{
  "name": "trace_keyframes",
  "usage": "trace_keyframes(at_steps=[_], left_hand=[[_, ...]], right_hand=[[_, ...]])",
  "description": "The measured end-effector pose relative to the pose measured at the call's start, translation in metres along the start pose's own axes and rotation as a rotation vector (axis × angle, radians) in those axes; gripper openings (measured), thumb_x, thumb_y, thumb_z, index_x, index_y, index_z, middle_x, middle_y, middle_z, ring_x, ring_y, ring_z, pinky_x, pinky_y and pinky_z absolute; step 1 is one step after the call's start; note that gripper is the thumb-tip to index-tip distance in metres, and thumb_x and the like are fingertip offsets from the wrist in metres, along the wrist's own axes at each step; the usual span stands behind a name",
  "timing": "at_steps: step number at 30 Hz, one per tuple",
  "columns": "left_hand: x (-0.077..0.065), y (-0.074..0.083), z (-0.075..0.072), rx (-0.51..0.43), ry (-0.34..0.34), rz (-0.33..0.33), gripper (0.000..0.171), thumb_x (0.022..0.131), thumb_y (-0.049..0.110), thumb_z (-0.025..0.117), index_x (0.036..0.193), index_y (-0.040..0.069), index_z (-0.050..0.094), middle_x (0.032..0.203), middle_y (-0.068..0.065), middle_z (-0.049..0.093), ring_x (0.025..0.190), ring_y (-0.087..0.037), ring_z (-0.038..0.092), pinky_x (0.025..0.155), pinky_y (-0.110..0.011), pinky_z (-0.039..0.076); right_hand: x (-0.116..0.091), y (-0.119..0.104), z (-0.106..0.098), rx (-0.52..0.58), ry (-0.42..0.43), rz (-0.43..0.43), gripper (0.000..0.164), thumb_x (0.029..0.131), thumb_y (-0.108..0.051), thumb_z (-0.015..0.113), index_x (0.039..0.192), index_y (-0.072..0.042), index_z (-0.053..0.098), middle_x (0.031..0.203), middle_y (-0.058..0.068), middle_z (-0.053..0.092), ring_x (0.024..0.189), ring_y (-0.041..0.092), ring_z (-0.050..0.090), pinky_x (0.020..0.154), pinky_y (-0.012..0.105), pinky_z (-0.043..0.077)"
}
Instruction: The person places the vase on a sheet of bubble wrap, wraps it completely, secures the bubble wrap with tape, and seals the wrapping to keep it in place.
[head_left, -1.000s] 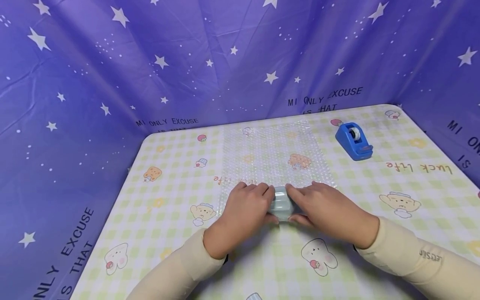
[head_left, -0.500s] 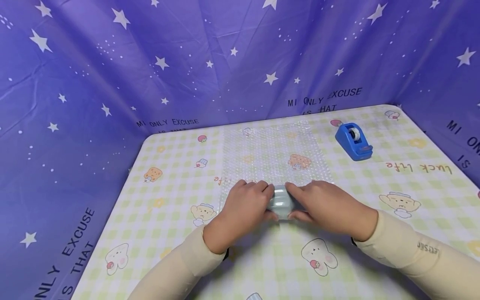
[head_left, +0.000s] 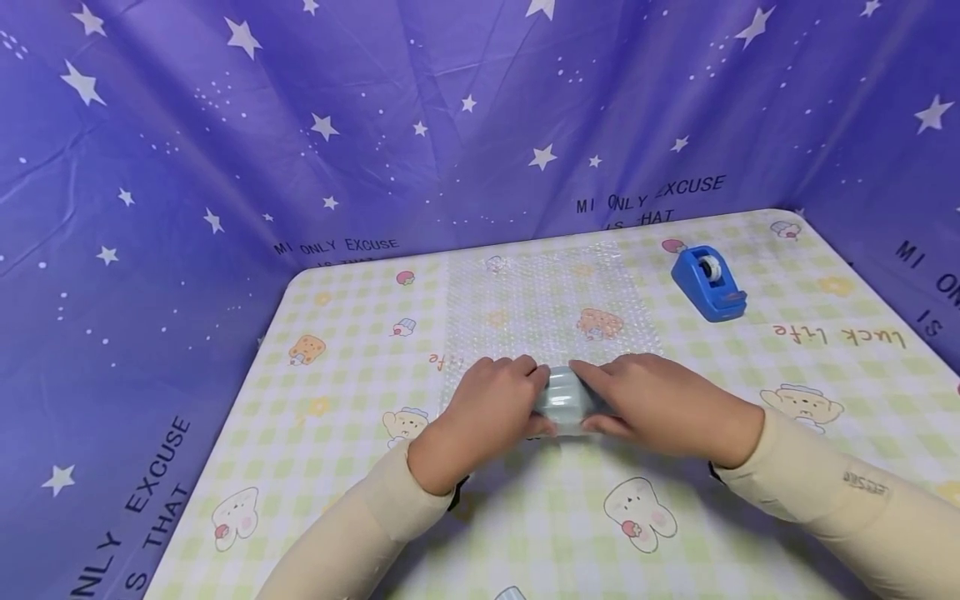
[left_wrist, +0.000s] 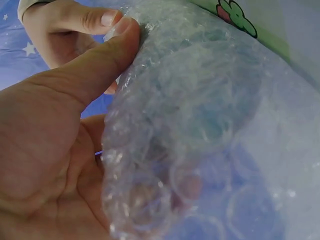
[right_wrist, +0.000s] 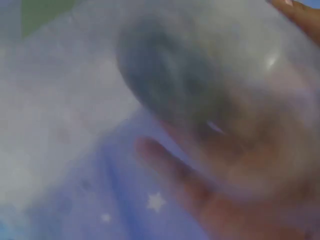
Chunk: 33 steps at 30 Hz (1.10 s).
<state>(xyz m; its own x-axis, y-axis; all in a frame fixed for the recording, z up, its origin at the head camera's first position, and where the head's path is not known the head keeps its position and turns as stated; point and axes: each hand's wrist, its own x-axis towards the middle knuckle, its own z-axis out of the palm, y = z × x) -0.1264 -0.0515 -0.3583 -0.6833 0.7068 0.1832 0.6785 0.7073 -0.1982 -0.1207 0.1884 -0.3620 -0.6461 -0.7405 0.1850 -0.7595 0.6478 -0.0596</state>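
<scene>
A pale green cylinder (head_left: 564,400), shiny and lying on its side, is at the near end of a sheet of bubble wrap (head_left: 540,300). Clear bubble layers go around it in the left wrist view, where its greenish round end (left_wrist: 215,115) shows blurred through the plastic. My left hand (head_left: 491,408) grips its left end, thumb on the near side and fingers over the top. From the other end, my right hand (head_left: 660,408) holds it the same way. Whether it is a cup or a jar, I cannot tell. The right wrist view is badly blurred.
A blue tape dispenser (head_left: 708,283) with a roll of tape stands at the back right of the table. The tablecloth (head_left: 337,475) is checked green and white with cartoon prints. Purple star-patterned curtains (head_left: 420,125) hang behind and at both sides.
Both hands have moved slightly away from the person with the cylinder between them. A little less of the bubble wrap lies flat beyond it. The tape dispenser has stayed put.
</scene>
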Motion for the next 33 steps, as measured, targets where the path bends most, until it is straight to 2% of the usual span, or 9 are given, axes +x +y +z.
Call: trace_keyframes(at_steps=[6,12,19,25,33], left_hand=[[0.002,-0.002,0.0,-0.029,-0.017,0.011,0.066,0.075,0.065,0.081,0.116,0.014,0.073,0.098,0.004,0.07,0.078,-0.014,0.068,0.07,-0.032,0.055],[0.005,-0.006,0.0,-0.053,-0.047,0.011,0.067,0.076,0.065,0.08,0.119,0.014,0.073,0.1,0.004,0.071,0.081,-0.014,0.07,0.072,-0.033,0.056],[0.007,-0.008,-0.001,-0.082,-0.088,0.004,0.066,0.078,0.064,0.079,0.121,0.014,0.072,0.103,0.003,0.071,0.083,-0.015,0.07,0.073,-0.034,0.057],[0.01,-0.011,-0.003,-0.115,-0.15,-0.005,0.061,0.081,0.062,0.078,0.119,0.015,0.072,0.102,0.004,0.07,0.082,-0.014,0.068,0.071,-0.033,0.056],[0.013,-0.017,-0.006,-0.173,-0.224,-0.013,0.06,0.084,0.062,0.075,0.122,0.016,0.07,0.104,0.004,0.067,0.08,-0.012,0.064,0.069,-0.031,0.054]], right_hand=[[-0.003,-0.001,-0.004,-0.021,0.014,-0.004,0.066,0.089,-0.038,0.08,0.137,0.002,0.059,0.108,0.006,0.075,0.091,0.02,0.07,0.084,0.046,0.055],[-0.006,-0.007,-0.009,0.009,0.018,0.036,0.067,0.086,-0.039,0.083,0.137,-0.002,0.06,0.122,0.007,0.072,0.107,0.024,0.069,0.093,0.048,0.053],[-0.008,-0.016,-0.011,-0.074,0.097,0.042,0.065,0.081,-0.035,0.087,0.134,-0.007,0.061,0.125,0.007,0.07,0.117,0.028,0.068,0.107,0.068,0.041],[-0.013,-0.021,-0.006,-0.084,0.155,0.002,0.058,0.078,-0.03,0.088,0.127,-0.009,0.064,0.123,0.005,0.071,0.114,0.025,0.068,0.107,0.064,0.043],[-0.016,-0.023,0.003,-0.048,0.268,-0.069,0.037,0.076,-0.022,0.089,0.108,-0.015,0.07,0.123,0.007,0.073,0.113,0.025,0.069,0.102,0.06,0.048]])
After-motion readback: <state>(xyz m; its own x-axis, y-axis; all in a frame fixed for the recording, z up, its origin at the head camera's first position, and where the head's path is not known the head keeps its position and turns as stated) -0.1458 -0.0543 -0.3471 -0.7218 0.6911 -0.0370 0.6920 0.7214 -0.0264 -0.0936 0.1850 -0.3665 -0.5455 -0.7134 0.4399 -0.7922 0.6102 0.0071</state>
